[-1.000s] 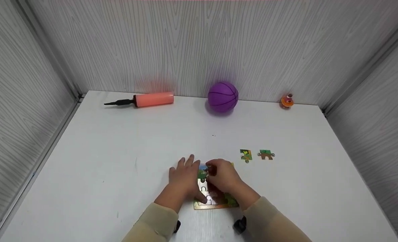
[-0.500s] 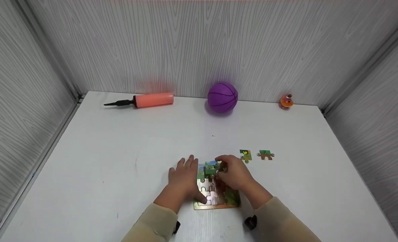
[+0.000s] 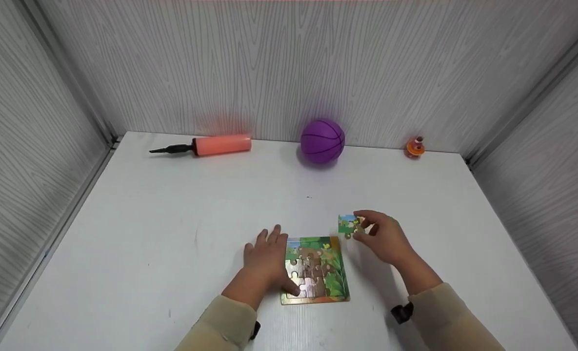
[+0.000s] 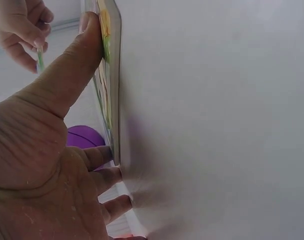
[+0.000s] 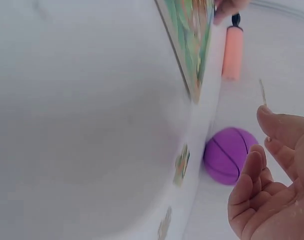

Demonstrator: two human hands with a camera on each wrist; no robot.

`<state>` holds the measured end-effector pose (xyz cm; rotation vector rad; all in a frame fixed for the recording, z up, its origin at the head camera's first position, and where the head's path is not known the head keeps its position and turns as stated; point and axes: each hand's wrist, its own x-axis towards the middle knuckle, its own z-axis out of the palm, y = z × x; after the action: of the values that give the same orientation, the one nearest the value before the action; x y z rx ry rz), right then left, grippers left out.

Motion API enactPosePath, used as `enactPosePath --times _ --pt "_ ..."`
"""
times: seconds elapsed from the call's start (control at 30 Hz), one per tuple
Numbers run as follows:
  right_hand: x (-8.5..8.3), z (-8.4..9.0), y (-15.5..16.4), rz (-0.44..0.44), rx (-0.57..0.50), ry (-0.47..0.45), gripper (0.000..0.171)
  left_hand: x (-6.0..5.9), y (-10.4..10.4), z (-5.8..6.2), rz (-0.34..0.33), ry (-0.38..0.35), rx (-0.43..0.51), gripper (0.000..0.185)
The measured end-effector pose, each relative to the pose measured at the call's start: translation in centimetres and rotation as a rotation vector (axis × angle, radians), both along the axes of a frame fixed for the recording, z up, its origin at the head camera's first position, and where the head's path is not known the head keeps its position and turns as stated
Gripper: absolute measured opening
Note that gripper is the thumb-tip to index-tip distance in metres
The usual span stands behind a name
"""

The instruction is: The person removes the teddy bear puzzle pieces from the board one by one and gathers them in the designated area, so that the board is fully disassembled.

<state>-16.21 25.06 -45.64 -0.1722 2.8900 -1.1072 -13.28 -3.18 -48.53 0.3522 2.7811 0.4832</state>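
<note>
A square jigsaw puzzle [image 3: 318,273] with a brown animal and green leaves lies in its shallow frame on the white table. My left hand [image 3: 267,261] lies along its left side, fingers spread and straight, with the thumb across the lower left corner. To the right of the puzzle's top corner, my right hand [image 3: 384,239] pinches a puzzle piece [image 3: 346,224] with blue sky and green between thumb and fingertips. In the right wrist view this piece [image 5: 263,92] is edge-on and raised above the table.
Two loose puzzle pieces, one green and orange [image 5: 182,165] and one farther along [image 5: 164,223], lie on the table beyond the puzzle. Along the back wall are an orange hand pump [image 3: 223,145], a purple ball [image 3: 323,141] and a small orange toy figure [image 3: 415,147].
My right hand has lifted the sky-and-green piece from the puzzle's top row and carried it right, toward the loose pieces. My left hand has stayed in place.
</note>
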Motion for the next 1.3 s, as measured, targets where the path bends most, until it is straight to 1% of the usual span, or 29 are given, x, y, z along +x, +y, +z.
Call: enactPosePath --times 0.2,0.37,0.47,0.63,0.93,1.07,1.2,1.3 --pt "-0.4 1.2 3.2 -0.066 -0.004 0.028 0.049 0.0 -0.1 -0.3 -0.01 0.001 -0.015 0.136" --pt "-0.6 1.7 5.5 -0.112 0.006 0.034 0.052 -0.1 -0.1 -0.3 -0.016 -0.004 -0.022 0.137" --pt "-0.7 2.0 6.6 -0.129 0.013 0.05 0.051 -0.1 -0.2 -0.2 -0.015 -0.009 -0.021 0.137" --pt "-0.8 2.2 8.1 -0.144 0.014 0.088 0.05 0.0 -0.2 -0.2 -0.006 -0.008 -0.013 0.137" --pt "-1.0 2.0 11.2 -0.183 0.041 0.094 0.05 0.1 -0.2 -0.2 -0.006 0.01 0.001 0.136" --pt "-1.1 1.7 12.6 -0.209 0.039 0.074 0.051 0.1 -0.3 -0.2 -0.009 0.011 -0.001 0.136" --pt "-1.3 0.7 13.9 -0.224 0.015 0.011 0.053 0.0 -0.3 -0.4 -0.011 0.011 -0.01 0.136" --pt "-1.4 -0.3 14.6 -0.227 0.003 -0.056 0.054 0.0 -0.2 -0.6 -0.007 0.007 -0.016 0.136"
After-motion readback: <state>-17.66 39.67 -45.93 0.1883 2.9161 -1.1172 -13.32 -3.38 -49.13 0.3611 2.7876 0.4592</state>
